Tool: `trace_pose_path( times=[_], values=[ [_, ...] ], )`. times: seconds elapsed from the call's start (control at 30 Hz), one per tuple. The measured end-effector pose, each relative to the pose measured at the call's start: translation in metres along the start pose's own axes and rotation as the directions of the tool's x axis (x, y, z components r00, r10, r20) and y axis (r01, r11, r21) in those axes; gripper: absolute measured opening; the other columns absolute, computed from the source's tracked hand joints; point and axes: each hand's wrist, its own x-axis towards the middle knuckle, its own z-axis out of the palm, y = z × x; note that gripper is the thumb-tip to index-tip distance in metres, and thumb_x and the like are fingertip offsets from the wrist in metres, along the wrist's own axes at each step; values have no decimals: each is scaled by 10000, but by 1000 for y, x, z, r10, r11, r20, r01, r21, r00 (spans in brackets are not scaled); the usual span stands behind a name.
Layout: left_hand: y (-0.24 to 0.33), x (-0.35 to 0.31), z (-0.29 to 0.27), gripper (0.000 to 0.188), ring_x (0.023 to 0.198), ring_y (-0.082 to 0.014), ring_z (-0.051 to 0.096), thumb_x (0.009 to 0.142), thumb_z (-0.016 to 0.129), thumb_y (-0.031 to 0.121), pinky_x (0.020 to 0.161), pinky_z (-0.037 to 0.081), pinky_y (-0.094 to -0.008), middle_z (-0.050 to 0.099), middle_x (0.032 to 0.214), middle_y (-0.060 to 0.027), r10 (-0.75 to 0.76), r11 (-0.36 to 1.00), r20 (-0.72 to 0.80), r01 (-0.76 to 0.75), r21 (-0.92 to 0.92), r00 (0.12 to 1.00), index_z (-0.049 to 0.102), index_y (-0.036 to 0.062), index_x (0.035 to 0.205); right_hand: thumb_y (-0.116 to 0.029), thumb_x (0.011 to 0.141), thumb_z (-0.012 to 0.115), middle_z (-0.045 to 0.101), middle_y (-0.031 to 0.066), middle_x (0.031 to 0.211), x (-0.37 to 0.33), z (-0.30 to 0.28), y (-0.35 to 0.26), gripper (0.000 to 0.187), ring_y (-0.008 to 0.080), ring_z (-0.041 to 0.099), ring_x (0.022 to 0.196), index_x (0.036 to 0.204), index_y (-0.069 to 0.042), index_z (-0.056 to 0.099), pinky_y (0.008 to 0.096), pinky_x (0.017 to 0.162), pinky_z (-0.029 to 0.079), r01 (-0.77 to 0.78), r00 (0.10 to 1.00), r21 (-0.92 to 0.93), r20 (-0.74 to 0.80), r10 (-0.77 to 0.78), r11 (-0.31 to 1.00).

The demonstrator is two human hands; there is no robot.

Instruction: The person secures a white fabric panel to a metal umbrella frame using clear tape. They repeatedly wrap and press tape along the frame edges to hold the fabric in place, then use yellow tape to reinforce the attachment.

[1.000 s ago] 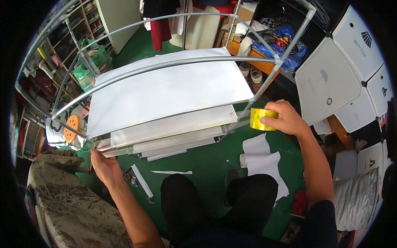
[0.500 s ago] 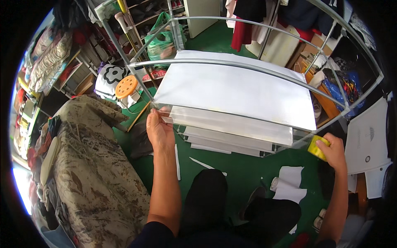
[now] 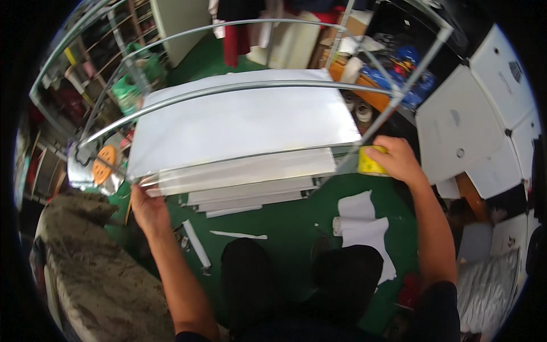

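A white sheet [image 3: 245, 114] covers the upper shelf of a grey metal tube rack [image 3: 245, 86]. My right hand [image 3: 400, 158] grips a yellow roll of tape [image 3: 371, 161] just off the sheet's front right corner. From the roll, a clear shiny strip [image 3: 245, 178] appears to run along the sheet's front edge to the left corner. There, my left hand [image 3: 149, 210] is closed, thumb and fingers pinching the strip's end by the rack tube. Below hang lower white-covered shelves [image 3: 250, 195].
White paper with a roll [image 3: 363, 219] lies on the green floor [image 3: 296, 219], as do thin white strips [image 3: 196, 245]. To the left are a camouflage cloth [image 3: 97, 268] and an orange stool [image 3: 104, 164]. White panels [image 3: 456, 122] stand at right. Behind the rack hang clothes [image 3: 233, 43].
The view has turned rightward, so the rack and both hands appear further left. My hands keep nearly the same places at the sheet's two front corners, still holding tape and roll.
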Motion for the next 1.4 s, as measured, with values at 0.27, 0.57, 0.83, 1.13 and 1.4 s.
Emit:
trace_pose_path(
  times=[0.27,0.57,0.83,1.13,1.4],
  values=[
    [2,-4,1,174,912,-134,651,1015,634,252,795,557,-302,697,974,-1,36,998,-94,-31,52,995,666,82,1004,-408,843,678,665,196,727,-5,-2,-5,392,358,670,708,816,-18,699,437,648,494,-96,995,-49,-13,95,994],
    [43,-40,-54,211,991,-156,633,1040,594,228,881,543,-331,653,1165,-64,108,980,118,-126,153,987,597,57,1163,-182,791,732,579,113,635,-53,-28,-59,211,308,562,603,719,-41,593,404,749,439,267,933,-17,-243,-263,963],
    [30,-99,-157,258,958,-144,628,1039,599,259,779,535,-300,654,1166,-32,0,979,-33,7,204,999,596,80,1225,-305,726,856,557,29,641,-62,-45,-121,315,237,544,600,744,-107,611,404,782,449,538,756,-296,-243,-607,789],
    [160,-42,-128,175,853,-165,532,1076,521,196,767,462,-336,567,960,-54,218,976,69,-215,-42,974,557,25,1064,-422,727,859,616,15,744,-65,-38,-152,490,201,575,640,989,-68,644,382,767,459,677,717,-83,-147,-681,731],
    [281,25,-133,174,916,-212,557,1049,554,160,829,463,-348,592,1046,-84,336,925,45,-338,172,941,582,15,1143,-242,845,791,644,94,869,-74,-23,-152,403,295,633,743,1169,-89,605,394,699,477,510,782,361,183,-596,781]
  ],
)
